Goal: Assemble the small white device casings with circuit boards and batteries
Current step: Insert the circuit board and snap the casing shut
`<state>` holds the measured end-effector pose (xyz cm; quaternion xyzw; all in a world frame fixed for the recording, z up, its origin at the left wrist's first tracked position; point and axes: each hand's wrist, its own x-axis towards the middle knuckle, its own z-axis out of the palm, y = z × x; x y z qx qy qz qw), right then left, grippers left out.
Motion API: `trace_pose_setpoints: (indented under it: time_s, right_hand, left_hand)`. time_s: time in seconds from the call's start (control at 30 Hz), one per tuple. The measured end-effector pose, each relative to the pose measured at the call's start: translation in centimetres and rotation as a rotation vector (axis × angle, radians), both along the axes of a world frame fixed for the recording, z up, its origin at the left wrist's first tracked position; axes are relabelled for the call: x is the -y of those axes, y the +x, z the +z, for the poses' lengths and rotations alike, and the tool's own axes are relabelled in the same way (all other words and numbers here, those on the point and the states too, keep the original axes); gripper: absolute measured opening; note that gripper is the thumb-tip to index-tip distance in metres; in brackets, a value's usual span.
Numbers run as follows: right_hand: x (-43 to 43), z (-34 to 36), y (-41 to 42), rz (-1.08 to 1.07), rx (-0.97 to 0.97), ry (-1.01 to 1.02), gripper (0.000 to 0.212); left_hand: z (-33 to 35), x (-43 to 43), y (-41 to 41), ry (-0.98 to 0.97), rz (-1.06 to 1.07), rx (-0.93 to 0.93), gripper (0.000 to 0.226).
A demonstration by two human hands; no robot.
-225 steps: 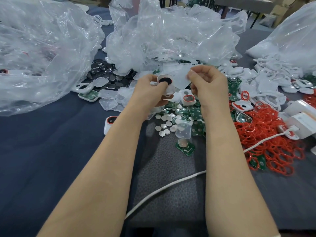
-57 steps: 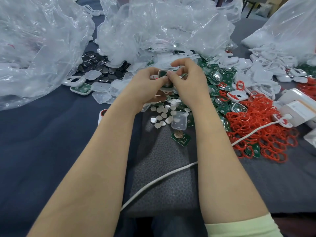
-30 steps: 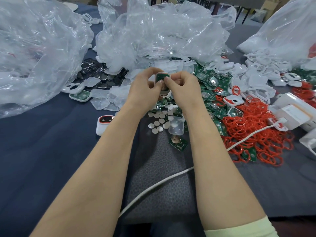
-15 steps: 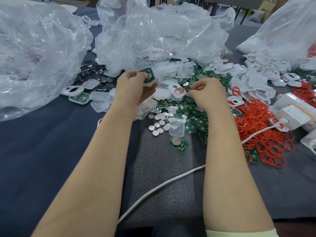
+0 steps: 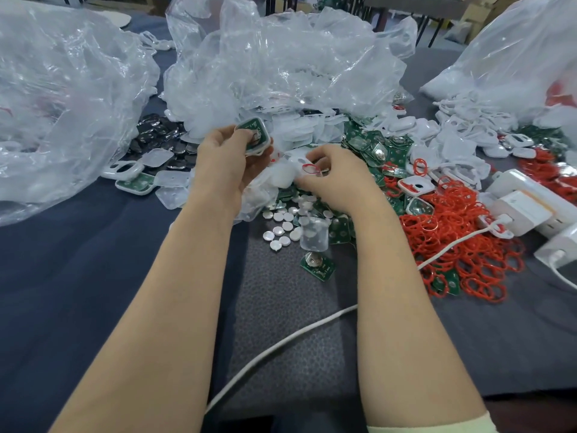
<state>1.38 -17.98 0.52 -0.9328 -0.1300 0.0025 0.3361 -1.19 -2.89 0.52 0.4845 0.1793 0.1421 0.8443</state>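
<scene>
My left hand (image 5: 224,164) grips a white casing half with a green circuit board seated in it (image 5: 254,134), raised above the parts pile. My right hand (image 5: 337,179) is down on the pile just to the right, fingers curled and pinching a white casing cover with a red ring (image 5: 299,165). Below both hands lie several silver coin batteries (image 5: 281,229), a clear cover (image 5: 313,234) and a loose green board carrying a battery (image 5: 317,265). More green circuit boards (image 5: 374,151) are heaped right of my right hand.
Crumpled clear plastic bags (image 5: 281,67) fill the back and the left (image 5: 62,104). A heap of red rings (image 5: 452,232), white casings (image 5: 462,142) and white power adapters (image 5: 524,204) lie at right. A white cable (image 5: 281,345) crosses the grey mat near me.
My hands have parted since one second ago: the left hand carried the casing with the board up and left, and the right hand dropped to the pile and closed on a cover with a red ring.
</scene>
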Motion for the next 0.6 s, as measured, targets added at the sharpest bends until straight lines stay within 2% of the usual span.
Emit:
trace_pose_setpoints:
  time_s: [0.1,0.17,0.23,0.33,0.5,0.6]
  right_hand:
    - [0.8,0.6,-0.4,0.046,-0.060,0.052,0.045]
    - [2.0,0.6,0.0,-0.099,0.043,0.054,0.037]
    - [3.9,0.3,0.7,-0.335,0.134,0.005,0.033]
    - [6.9,0.0,1.5,-0.546,0.099,-0.106,0.037]
    - [8.3,-0.3,2.7,-0.533,0.021,-0.209,0.042]
    - [8.5,-0.5,3.3,-0.415,-0.030,-0.157,0.035]
  left_hand:
    - [0.1,1.0,0.0,0.017,-0.014,-0.001,0.017]
    - [0.1,1.9,0.1,0.048,-0.045,-0.019,0.016]
    - [0.2,3.0,0.3,0.091,-0.075,-0.040,0.017]
    - [0.9,5.3,0.9,0.104,-0.141,-0.036,0.007]
    - [2.2,10.4,2.6,0.074,-0.255,-0.025,0.007]
    - [2.7,12.5,3.3,0.056,-0.301,-0.008,0.014]
